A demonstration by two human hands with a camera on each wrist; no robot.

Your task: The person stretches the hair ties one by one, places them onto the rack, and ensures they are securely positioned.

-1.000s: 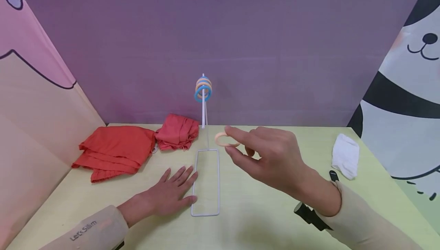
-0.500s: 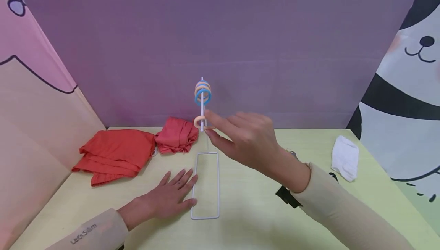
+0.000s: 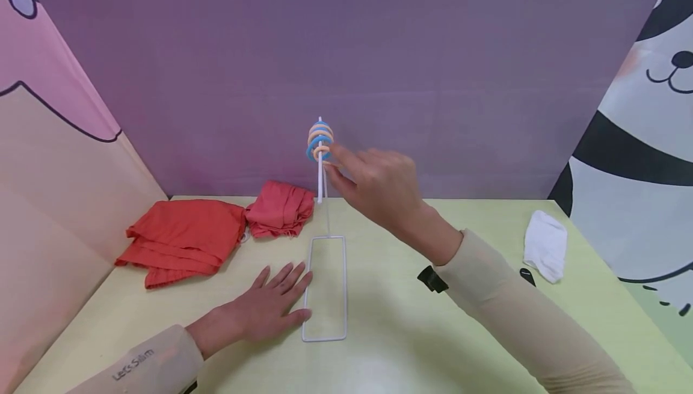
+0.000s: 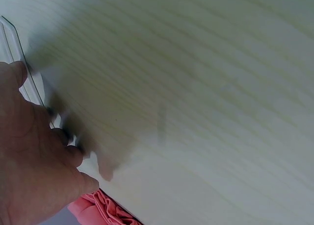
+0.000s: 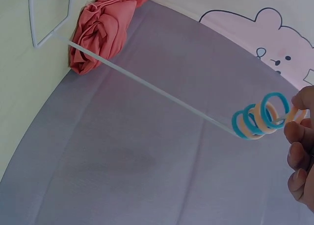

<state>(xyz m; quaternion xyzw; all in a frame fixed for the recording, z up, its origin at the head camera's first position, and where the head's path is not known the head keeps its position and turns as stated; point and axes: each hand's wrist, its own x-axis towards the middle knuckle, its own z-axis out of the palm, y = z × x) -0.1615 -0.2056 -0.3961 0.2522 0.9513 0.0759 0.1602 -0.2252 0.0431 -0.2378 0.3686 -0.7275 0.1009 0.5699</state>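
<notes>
A white wire stand (image 3: 320, 178) has a rectangular base on the table and a bar at the top that points toward me. Several blue and peach rings (image 3: 320, 131) hang along that bar. My right hand (image 3: 381, 189) pinches a peach ring (image 5: 295, 115) between thumb and index finger. This ring is around the bar, close in front of the foremost blue ring (image 5: 275, 94). Fingers hide part of it. My left hand (image 3: 271, 307) lies flat on the table, fingers spread, its thumb and fingertips at the left side of the base.
Two folded red cloths, a larger one (image 3: 186, 237) and a smaller one (image 3: 280, 209), lie at the back left. On the right are a white cloth (image 3: 544, 245) and a small black object (image 3: 526, 275). A purple curtain (image 3: 460, 81) hangs behind the table (image 3: 411, 334).
My right hand has carried the peach ring left to the stand, over the bar's near end, and back along it toward the other rings. The left hand has stayed in place.
</notes>
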